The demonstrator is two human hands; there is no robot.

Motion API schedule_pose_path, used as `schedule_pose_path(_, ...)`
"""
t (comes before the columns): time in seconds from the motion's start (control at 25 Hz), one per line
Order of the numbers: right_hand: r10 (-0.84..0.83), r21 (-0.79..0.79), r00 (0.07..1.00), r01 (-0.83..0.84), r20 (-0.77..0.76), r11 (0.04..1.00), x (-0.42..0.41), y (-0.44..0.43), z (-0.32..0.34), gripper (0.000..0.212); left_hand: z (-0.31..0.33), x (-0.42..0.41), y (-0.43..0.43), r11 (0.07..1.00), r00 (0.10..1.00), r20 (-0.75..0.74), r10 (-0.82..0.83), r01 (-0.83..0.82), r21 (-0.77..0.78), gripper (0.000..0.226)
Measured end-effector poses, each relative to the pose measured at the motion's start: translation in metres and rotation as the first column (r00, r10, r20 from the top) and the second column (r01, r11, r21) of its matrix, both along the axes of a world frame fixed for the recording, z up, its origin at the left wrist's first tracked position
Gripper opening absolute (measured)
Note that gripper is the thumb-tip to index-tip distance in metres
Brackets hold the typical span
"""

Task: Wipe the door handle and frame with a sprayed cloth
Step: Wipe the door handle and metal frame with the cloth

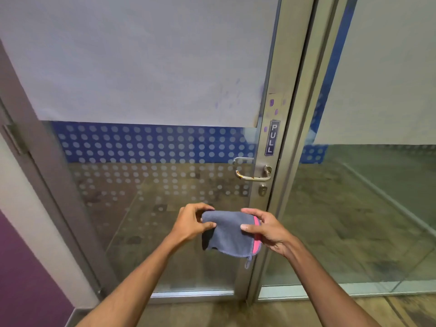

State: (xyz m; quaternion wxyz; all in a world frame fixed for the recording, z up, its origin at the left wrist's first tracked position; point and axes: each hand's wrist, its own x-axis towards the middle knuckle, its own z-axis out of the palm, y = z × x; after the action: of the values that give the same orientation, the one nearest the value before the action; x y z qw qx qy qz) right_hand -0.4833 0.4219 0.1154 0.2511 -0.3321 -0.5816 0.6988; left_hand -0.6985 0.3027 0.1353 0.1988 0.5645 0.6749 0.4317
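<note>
A folded grey cloth (pixel 227 234) with a pink edge hangs between both hands in front of the glass door. My left hand (pixel 192 223) pinches its upper left corner. My right hand (pixel 266 228) grips its right side over the pink edge. Above the cloth, the metal lever door handle (pixel 253 174) sits on the aluminium door frame (pixel 282 95), apart from the hands. A keyhole cylinder (pixel 262 190) lies just under the handle, and a PULL label (pixel 271 138) above it.
The glass door (pixel 146 90) has white film on top and a blue dotted band below. A fixed glass panel (pixel 377 185) stands to the right of the frame. A purple and white wall (pixel 21 232) is at the left.
</note>
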Motion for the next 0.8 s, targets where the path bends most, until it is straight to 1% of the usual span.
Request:
schedule_pose_path(0.04,0.014,0.096,0.996,-0.023,0.087,0.995,-0.005,0.003,0.002,0.073,0.003,-0.007,0.005,1.000,0.999,-0.044,-0.015,0.015,0.005,0.037)
schedule_pose_path(0.08,0.009,0.204,0.985,-0.045,0.172,0.978,-0.009,0.007,0.005,0.071,0.005,-0.014,0.010,0.999,0.997,-0.071,-0.034,0.034,-0.001,0.033)
schedule_pose_path(0.12,-0.009,0.298,0.972,-0.063,0.234,0.953,-0.012,0.011,0.007,0.062,0.005,-0.020,0.015,0.998,0.996,-0.068,-0.061,0.060,-0.017,0.028)
schedule_pose_path(0.16,-0.028,0.363,0.965,-0.071,0.261,0.929,-0.014,0.017,0.007,0.050,0.005,-0.024,0.019,0.995,0.996,-0.021,-0.090,0.089,-0.038,0.022)
schedule_pose_path(0.2,-0.040,0.397,0.965,-0.069,0.259,0.915,-0.016,0.022,0.008,0.037,0.004,-0.026,0.024,0.993,0.991,0.076,-0.107,0.111,-0.048,0.017)
schedule_pose_path(0.24,-0.040,0.404,0.970,-0.063,0.241,0.913,-0.016,0.028,0.010,0.029,0.003,-0.027,0.029,0.992,0.976,0.193,-0.105,0.116,-0.047,0.012)
schedule_pose_path(0.28,-0.032,0.392,0.975,-0.058,0.219,0.918,-0.016,0.035,0.011,0.028,0.001,-0.028,0.035,0.994,0.950,0.299,-0.089,0.106,-0.039,0.010)
schedule_pose_path(0.32,-0.014,0.350,0.981,-0.055,0.192,0.935,-0.017,0.042,0.012,0.032,0.000,-0.028,0.043,0.995,0.923,0.378,-0.069,0.089,-0.036,0.011)
schedule_pose_path(0.4,0.023,0.195,0.996,-0.040,0.090,0.980,-0.021,0.056,0.016,0.037,-0.001,-0.026,0.060,0.994,0.846,0.531,-0.045,0.091,-0.061,0.013)
schedule_pose_path(0.48,0.012,0.016,0.998,-0.011,-0.064,1.000,-0.027,0.072,0.018,0.045,0.002,-0.023,0.079,0.992,0.725,0.689,-0.009,0.093,-0.085,0.009)
schedule_pose_path(0.52,-0.016,-0.052,0.991,0.009,-0.130,0.999,-0.030,0.079,0.020,0.050,0.003,-0.022,0.088,0.993,0.655,0.755,0.006,0.085,-0.082,0.011)
schedule_pose_path(0.6,-0.086,-0.211,0.952,0.023,-0.295,0.977,-0.035,0.092,0.023,0.058,0.009,-0.017,0.107,0.997,0.530,0.848,0.015,0.055,-0.052,0.027)
schedule_pose_path(0.64,-0.127,-0.316,0.902,-0.010,-0.412,0.949,-0.037,0.097,0.023,0.062,0.012,-0.014,0.118,0.999,0.471,0.882,0.001,0.036,-0.021,0.033)
schedule_pose_path(0.68,-0.175,-0.405,0.825,-0.071,-0.537,0.911,-0.039,0.100,0.022,0.071,0.016,-0.009,0.128,1.000,0.408,0.912,-0.024,0.017,0.019,0.036)
schedule_pose_path(0.72,-0.215,-0.449,0.728,-0.141,-0.651,0.882,-0.042,0.103,0.020,0.083,0.019,-0.003,0.138,0.998,0.347,0.936,-0.050,-0.007,0.056,0.039)
schedule_pose_path(0.76,-0.228,-0.450,0.643,-0.204,-0.732,0.870,-0.045,0.104,0.017,0.095,0.022,0.003,0.149,0.996,0.301,0.951,-0.072,-0.035,0.086,0.040)
schedule_pose_path(0.8,-0.218,-0.424,0.579,-0.248,-0.786,0.871,-0.049,0.103,0.016,0.103,0.024,0.010,0.159,0.993,0.282,0.956,-0.079,-0.066,0.101,0.042)
